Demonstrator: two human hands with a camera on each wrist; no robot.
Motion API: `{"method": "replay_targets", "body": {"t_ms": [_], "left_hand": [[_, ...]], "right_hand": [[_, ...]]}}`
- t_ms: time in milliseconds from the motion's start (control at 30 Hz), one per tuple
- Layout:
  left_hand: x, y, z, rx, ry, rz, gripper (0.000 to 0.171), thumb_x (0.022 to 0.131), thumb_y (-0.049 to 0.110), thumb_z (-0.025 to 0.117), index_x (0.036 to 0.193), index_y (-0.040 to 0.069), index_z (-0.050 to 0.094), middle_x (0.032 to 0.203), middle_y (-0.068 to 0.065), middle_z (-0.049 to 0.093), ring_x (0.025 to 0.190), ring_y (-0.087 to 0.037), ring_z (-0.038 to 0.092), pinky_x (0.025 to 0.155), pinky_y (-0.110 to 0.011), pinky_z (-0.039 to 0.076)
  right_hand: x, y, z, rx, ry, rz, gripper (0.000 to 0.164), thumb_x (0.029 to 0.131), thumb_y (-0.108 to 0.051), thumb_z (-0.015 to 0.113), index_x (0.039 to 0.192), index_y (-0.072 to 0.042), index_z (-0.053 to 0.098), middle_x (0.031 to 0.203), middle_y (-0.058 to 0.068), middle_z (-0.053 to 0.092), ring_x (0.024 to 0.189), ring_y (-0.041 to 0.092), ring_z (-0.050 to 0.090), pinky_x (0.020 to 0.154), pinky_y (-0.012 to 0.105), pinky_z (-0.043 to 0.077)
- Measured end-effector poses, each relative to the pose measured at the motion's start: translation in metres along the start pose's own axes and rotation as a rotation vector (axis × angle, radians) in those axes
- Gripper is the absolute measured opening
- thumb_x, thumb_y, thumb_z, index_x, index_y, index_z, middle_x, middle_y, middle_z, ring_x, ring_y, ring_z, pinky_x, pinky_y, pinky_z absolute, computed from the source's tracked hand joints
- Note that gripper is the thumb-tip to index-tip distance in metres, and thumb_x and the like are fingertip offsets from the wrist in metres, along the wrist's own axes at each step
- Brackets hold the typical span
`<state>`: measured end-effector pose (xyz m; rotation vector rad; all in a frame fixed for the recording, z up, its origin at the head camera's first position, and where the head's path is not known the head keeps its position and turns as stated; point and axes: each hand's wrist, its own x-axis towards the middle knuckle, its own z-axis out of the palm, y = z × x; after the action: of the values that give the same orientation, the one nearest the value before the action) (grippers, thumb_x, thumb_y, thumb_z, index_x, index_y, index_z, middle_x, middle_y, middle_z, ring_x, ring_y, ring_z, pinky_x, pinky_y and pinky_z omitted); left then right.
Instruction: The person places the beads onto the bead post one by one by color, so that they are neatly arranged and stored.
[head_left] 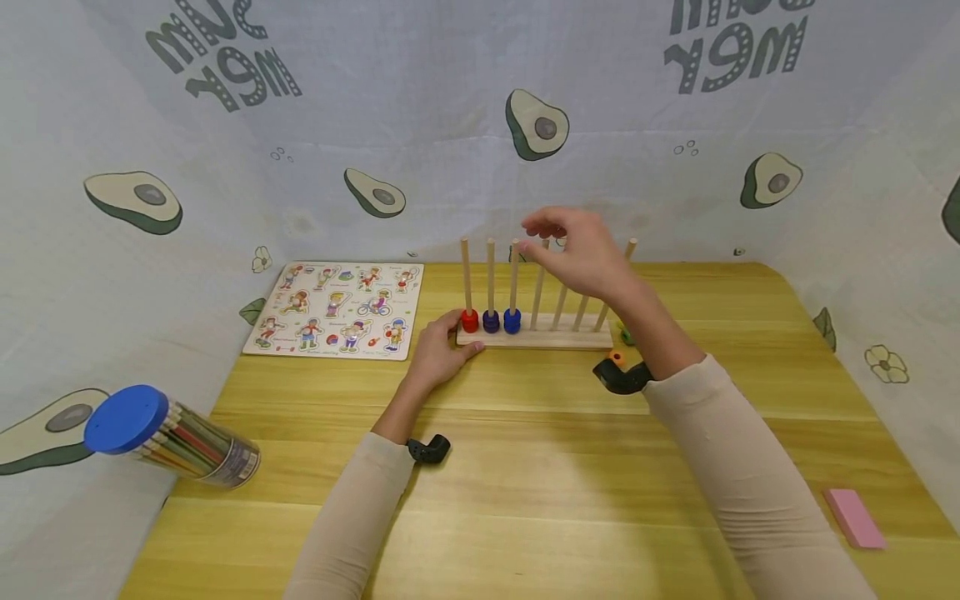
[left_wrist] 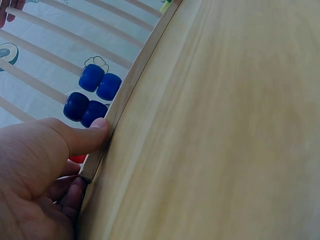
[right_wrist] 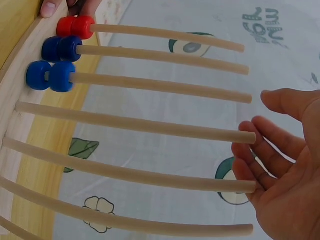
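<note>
Head view: a wooden rod stand point(head_left: 555, 338) is set near the far side of the table point(head_left: 525, 500), its left end gripped by the left hand point(head_left: 438, 354). The right hand point(head_left: 585, 254) is raised by the rod tops, its fingers loosely bent. On the three leftmost rods are threaded red beads point(head_left: 469, 322), dark blue beads point(head_left: 491, 322) and blue beads point(head_left: 512, 321), all seated at the base. Beside the stand's right end, an orange bead point(head_left: 617, 357) and a green bead point(head_left: 627, 335) are partly hidden by the right arm. To the left are placed a picture puzzle board point(head_left: 318, 304) and a blue-lidded pencil jar point(head_left: 202, 446); a pink block point(head_left: 855, 518) is seen at the near right. Left wrist view: the base's end is clasped, with the thumb laid on its edge and the fingers curled at the corner. Right wrist view: two beads are shown on each filled rod; the right thumb is held apart from the fingers, nothing is grasped, and whether the rod tips are touched cannot be told.
</note>
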<state>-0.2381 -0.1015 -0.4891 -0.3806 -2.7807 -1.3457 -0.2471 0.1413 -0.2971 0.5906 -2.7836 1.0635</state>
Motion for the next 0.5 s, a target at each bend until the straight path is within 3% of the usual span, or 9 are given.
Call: {"method": "replay_targets", "body": {"t_ms": [300,500], "left_hand": [[0.000,-0.001,0.000,-0.003,0.000,-0.014,0.066,0.089,0.029,0.083,0.147,0.011,0.057,0.141,-0.008,0.066,0.139,-0.028,0.056,0.116,-0.042,0.046],[0.000,-0.001,0.001,0.005,0.001,-0.016,0.067,0.090,0.030,0.082,0.148,0.011,0.056,0.143,-0.008,0.065,0.139,-0.028,0.056,0.116,-0.042,0.046]], "right_hand": [[-0.014,0.005,-0.010,0.017,0.061,-0.022,0.038,0.101,-0.028,0.067,0.132,-0.007,0.067,0.129,0.014,0.069,0.120,0.033,0.060,0.105,0.054,0.047],[-0.029,0.013,-0.020,0.016,0.165,-0.065,0.034,0.099,-0.023,0.070,0.127,-0.004,0.069,0.123,0.015,0.070,0.114,0.032,0.060,0.097,0.049,0.048]]}}
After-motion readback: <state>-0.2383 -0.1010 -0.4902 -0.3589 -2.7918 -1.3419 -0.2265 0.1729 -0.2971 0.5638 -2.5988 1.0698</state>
